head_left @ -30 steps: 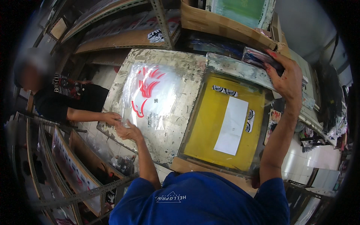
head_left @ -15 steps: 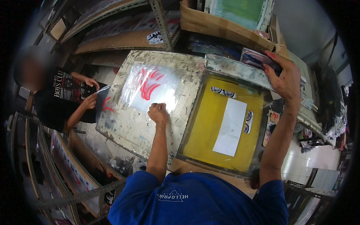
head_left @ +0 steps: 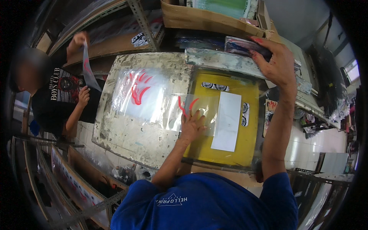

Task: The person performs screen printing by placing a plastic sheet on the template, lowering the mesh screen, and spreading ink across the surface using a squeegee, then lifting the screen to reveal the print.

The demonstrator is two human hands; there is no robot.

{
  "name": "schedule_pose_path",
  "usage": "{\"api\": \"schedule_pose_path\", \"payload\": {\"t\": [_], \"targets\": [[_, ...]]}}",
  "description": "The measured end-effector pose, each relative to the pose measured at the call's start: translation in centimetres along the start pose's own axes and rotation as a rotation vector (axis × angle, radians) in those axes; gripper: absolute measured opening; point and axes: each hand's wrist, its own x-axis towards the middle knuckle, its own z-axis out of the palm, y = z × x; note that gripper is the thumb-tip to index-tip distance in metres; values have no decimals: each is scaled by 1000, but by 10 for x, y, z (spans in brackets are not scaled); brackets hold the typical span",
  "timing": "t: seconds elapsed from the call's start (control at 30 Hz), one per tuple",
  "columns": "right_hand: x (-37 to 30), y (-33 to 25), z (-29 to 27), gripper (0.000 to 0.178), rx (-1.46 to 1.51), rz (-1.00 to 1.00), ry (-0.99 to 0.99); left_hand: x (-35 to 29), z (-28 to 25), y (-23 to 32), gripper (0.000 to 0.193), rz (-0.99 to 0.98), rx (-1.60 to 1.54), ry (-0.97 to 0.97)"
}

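My left hand [head_left: 193,126] lies with fingers spread on a clear plastic sheet [head_left: 174,117] bearing red strokes. That sheet spans the gap between the pale work board and the yellow printing screen [head_left: 249,145], and part of it overlaps the screen. My right hand [head_left: 278,63], red ink on its fingers, grips an ink-stained squeegee [head_left: 239,46] at the screen's far edge. A white paper strip [head_left: 227,122] and black-and-white printed stickers [head_left: 215,86] lie on the yellow area. More clear sheets with red strokes [head_left: 140,92] rest on the board to the left.
At the left, a co-worker holds up a clear red-marked sheet [head_left: 87,67] in both hands. Metal shelving [head_left: 143,23] stands behind the stained board [head_left: 126,142]. A cardboard box [head_left: 207,19] is at the back, and slatted racks [head_left: 73,172] fill the lower left.
My left hand has moved right from the board to the screen, its fingers now spread on a clear sheet. The co-worker's sheet has been raised. My right hand keeps its grip on the squeegee.
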Motion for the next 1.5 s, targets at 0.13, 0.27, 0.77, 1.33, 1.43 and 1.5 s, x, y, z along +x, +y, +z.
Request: {"api": "schedule_pose_path", "payload": {"t": [0.13, 0.27, 0.77, 1.33, 1.43, 1.5], "targets": [[-1, -2, -2, 36, -4, 57, -45, 15, 29, 35, 61, 175, -12, 46], [-1, -5, -5, 36, -7, 66, -86, 36, 40, 60, 62, 223, -72, 34], [-6, -7, -4, 38, -5, 42, -45, 60, 48, 75, 65, 258, -45, 92], [-8, 1, 2, 39, -35, 14, -13, 63, 49, 74, 67, 261, -58, 59], [-8, -2, 4, 39, -24, 1, -4, 64, 44, 71, 66, 261, -61, 32], [-10, -6, 3, 39, -31, -14, 13, 67, 38, 71, 69, 268, -44, 77]]}}
